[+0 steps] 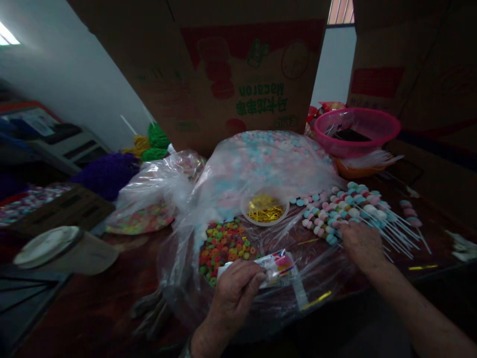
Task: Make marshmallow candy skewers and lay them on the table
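Observation:
My left hand (pixel 238 283) is closed on a small printed plastic bag (pixel 278 266), thumb and fingers pinching its left end. Loose ring-shaped cereal (pixel 223 246) in orange, green and red lies just behind that hand. My right hand (pixel 363 248) reaches into a pile of marshmallow skewers (pixel 337 209), pastel pieces on white sticks. Its fingertips are closed around one skewer near the front of the pile, though the grip is partly hidden. Between and beyond the hands, a round clear tub (pixel 265 221) holds gold twist ties.
A large clear bag of pastel marshmallows (pixel 272 154) fills the table's middle. A pink basket (pixel 357 134) stands back right, and a single skewer (pixel 412 216) lies right of the pile. On the left are a bagged batch of cereal (pixel 143 216) and a lidded tub (pixel 67 251). Cardboard boxes (pixel 257 74) rise behind.

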A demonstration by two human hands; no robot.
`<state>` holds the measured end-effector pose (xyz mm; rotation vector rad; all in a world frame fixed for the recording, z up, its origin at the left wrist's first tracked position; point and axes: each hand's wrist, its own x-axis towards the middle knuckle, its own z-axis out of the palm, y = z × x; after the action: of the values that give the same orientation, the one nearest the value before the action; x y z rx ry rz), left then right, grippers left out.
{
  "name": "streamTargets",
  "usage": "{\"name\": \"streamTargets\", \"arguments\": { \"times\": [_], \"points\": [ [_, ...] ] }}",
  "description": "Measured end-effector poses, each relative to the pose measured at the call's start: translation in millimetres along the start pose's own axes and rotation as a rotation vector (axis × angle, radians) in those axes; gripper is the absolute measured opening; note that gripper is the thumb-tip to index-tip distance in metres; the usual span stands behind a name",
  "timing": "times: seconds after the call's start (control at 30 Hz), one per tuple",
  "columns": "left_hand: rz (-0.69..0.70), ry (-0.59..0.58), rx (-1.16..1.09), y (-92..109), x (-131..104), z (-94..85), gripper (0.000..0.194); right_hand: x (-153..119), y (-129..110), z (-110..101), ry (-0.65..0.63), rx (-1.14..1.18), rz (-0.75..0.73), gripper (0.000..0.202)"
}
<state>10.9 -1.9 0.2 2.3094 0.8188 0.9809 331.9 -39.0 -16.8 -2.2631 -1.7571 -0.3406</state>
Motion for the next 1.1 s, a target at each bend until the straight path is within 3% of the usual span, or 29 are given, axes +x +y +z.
{"name": "streamTargets", "arguments": {
  "times": [0.1, 0.23, 0.4, 0.53, 0.73, 0.87, 0.97, 1.1],
  "points": [
    [0.059, 0.031, 0.021, -2, 0, -8.9, 0.016, -14, 14, -4, 0.070, 0.118, -0.143, 0.025],
    [0.070, 0.006, 0.048, -2, 2, -16.1, 0.016, -45, 13, -30, 0.276, 0.378, -0.379, 0.022],
    [0.050, -0.029, 0.016, 1, 7, -19.2, 0.016, -55, -1, -59, 0.265, 0.400, -0.562, 0.028],
    [0.003, -0.163, 0.046, 4, 10, -22.4, 0.022, -50, -3, -65, 0.288, 0.360, -0.648, 0.032],
    [0.028, -0.214, 0.108, 10, 17, -22.9, 0.027, -48, -6, -64, 0.243, 0.310, -0.739, 0.029],
    [0.073, -0.275, 0.180, 14, 19, -16.5, 0.039, -50, -9, -58, 0.186, 0.303, -0.721, 0.025],
    [0.069, -0.412, 0.285, 16, 20, -6.2, 0.063, -51, -18, -58, 0.059, 0.360, -0.698, 0.026],
    [-0.079, -0.637, 0.343, 19, 24, 8.0, 0.054, -45, -35, -60, -0.103, 0.405, -0.744, 0.026]
  ]
}}
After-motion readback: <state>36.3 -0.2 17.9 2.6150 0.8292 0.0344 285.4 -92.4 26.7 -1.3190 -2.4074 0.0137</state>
